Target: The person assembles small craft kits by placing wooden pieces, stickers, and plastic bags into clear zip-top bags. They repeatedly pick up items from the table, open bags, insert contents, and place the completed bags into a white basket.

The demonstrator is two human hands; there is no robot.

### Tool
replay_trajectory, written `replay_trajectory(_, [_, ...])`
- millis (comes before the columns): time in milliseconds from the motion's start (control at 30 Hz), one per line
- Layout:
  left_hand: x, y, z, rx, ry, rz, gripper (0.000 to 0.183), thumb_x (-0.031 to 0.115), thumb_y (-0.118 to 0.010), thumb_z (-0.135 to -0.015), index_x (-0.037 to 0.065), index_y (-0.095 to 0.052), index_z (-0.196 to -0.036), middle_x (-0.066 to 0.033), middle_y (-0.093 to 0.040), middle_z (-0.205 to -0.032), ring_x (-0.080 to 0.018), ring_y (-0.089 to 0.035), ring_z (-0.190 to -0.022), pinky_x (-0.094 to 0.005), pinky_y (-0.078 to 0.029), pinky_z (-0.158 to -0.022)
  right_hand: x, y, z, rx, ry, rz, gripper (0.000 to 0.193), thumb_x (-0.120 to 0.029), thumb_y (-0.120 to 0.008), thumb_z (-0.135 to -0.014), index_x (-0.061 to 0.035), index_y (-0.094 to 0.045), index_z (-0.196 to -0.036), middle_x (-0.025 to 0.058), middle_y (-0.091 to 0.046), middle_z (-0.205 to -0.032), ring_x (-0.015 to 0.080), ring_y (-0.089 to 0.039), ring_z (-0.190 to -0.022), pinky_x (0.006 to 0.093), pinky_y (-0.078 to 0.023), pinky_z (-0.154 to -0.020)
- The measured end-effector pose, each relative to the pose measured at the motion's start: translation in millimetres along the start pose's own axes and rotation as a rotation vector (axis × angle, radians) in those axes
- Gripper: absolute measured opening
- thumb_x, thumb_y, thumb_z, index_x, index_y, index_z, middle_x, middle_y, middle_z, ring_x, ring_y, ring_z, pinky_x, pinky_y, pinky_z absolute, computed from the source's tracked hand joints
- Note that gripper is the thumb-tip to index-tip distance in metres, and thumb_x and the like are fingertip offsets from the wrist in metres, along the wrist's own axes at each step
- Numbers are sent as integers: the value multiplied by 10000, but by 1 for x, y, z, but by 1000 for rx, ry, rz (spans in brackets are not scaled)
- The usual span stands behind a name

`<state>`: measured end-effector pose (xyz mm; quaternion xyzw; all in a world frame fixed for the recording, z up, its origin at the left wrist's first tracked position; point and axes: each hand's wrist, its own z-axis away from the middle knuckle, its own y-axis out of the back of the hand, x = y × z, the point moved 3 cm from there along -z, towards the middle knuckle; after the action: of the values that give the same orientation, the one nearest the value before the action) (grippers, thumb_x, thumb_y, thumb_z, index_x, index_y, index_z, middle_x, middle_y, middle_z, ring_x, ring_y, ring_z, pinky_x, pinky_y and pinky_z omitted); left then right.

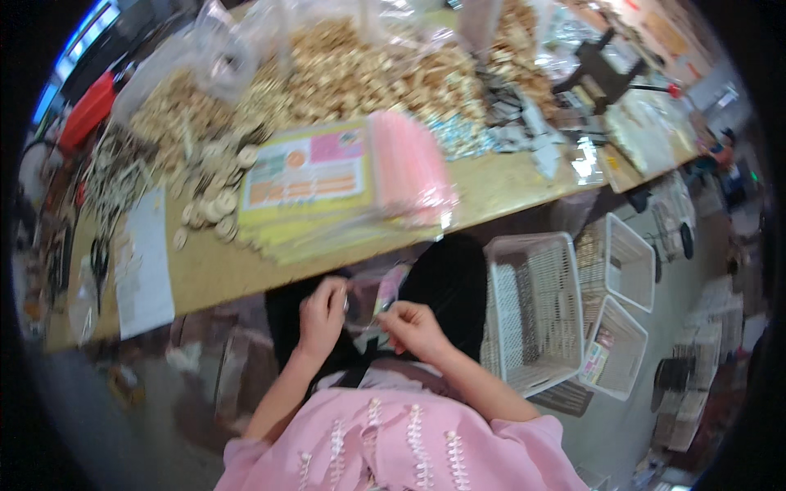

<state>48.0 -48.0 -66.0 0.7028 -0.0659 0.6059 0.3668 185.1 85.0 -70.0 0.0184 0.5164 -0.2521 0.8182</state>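
Over my lap, my left hand [325, 313] is closed, its fingers pinched together by the left edge of a clear plastic bag [366, 293]. My right hand [412, 329] pinches the bag's right side, where a pink and green printed piece [390, 286] shows. Blur and the see-through film hide exactly how the left fingertips grip it. On the table in front lies a stack of yellow printed sheets [307, 176], with a pile of pink clear-wrapped sleeves [407, 168] at its right end.
The wooden table [196, 282] carries heaps of small wooden pieces [336, 65], round wooden discs [214, 204], grey flat pieces [512, 110], scissors [100, 262] and a white paper [143, 262]. White plastic baskets [536, 380] stand on the floor at my right.
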Motion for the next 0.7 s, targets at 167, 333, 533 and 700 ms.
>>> replay_trajectory(167, [29, 19, 7, 100, -239, -88, 109, 31, -627, -923, 49, -652, -1028, -149, -685, -859, -294, -695, -757, -352, -535, -634, -50, -15, 20, 117, 771, 871, 210, -145, -766, -826, -60, -663, -988, 81, -665, -912, 158, -634, -594, 268, -515, -523])
replay_trajectory(333, [39, 21, 15, 111, -384, -145, 115, 46, -655, -901, 73, -652, -1013, -132, -693, -889, -317, -699, -778, -382, -566, -637, -72, -24, 14, -92, 819, 1513, 386, -82, -732, -727, -70, -640, -1101, 80, -645, -1094, 221, -663, -679, 331, -546, -586])
replay_trajectory(533, [48, 43, 10, 181, -536, -301, 222, 13, -695, -828, 72, -664, -1039, -93, -699, -1001, -316, -658, -877, -392, -540, -768, -78, -9, 9, -109, 854, 1617, 279, -94, -666, -734, -110, -704, -1010, 54, -652, -1119, 287, -609, -1103, 419, -504, -891])
replay_trajectory(700, [82, 43, 25, -190, -727, -343, 307, 259, -801, -706, 160, -733, -989, 4, -713, -1081, -267, -584, -1049, -508, -380, -1033, -87, -1, 12, -44, 914, 1468, 183, -161, -606, -796, -112, -696, -947, 58, -650, -1102, 299, -522, -1249, 473, -404, -1052])
